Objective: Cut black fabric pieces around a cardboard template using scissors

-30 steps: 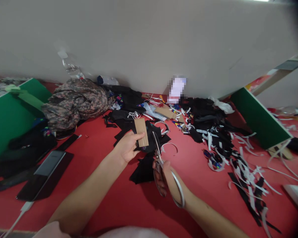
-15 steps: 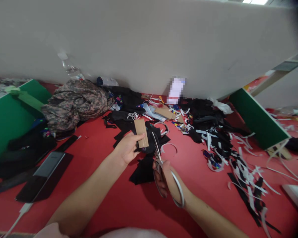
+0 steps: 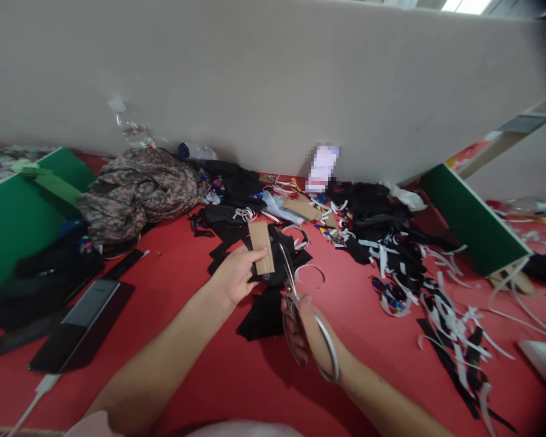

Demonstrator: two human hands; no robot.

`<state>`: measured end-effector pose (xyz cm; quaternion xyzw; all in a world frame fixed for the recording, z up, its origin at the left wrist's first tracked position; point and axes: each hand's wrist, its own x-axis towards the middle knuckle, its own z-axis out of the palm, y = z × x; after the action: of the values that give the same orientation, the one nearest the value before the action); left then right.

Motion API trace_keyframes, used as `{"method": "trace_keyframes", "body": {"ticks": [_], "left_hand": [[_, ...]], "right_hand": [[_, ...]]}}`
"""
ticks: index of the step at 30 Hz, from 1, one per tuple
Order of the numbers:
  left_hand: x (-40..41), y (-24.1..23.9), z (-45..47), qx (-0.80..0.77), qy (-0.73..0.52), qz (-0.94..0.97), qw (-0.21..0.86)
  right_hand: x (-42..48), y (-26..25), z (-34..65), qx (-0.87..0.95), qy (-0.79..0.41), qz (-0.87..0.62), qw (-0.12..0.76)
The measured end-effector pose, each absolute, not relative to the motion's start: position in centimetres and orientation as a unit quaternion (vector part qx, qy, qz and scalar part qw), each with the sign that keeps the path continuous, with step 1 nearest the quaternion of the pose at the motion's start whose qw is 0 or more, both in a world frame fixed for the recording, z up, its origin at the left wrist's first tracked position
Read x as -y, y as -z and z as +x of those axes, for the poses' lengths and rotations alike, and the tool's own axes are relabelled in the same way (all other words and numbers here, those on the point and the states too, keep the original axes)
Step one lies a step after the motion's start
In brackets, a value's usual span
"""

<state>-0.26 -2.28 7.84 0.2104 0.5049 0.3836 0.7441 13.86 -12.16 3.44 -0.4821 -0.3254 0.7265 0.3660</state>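
Noted: red table (image 3: 204, 370), strewn with scraps. At left, flat dark phone-like device (image 3: 54, 346) with white cable (image 3: 45, 383) at near end; farther back, bunched floral cloth (image 3: 141, 188). Near centre, black fabric piece (image 3: 261, 318). At right, white strips (image 3: 459, 328) tangled among black ones; behind, dark cloth heap (image 3: 373, 203).

No legible txt, phone scrn (image 3: 323, 167) pixelated
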Motion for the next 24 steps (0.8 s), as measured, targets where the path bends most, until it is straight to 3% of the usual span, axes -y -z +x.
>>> {"method": "trace_keyframes", "body": {"ticks": [24], "left_hand": [[3.0, -9.0, 0.5, -0.511, -0.367, 0.200, 0.751]], "right_hand": [[12.1, -4.0, 13.9, 0.323, -0.715, -0.502, 0.364]]}}
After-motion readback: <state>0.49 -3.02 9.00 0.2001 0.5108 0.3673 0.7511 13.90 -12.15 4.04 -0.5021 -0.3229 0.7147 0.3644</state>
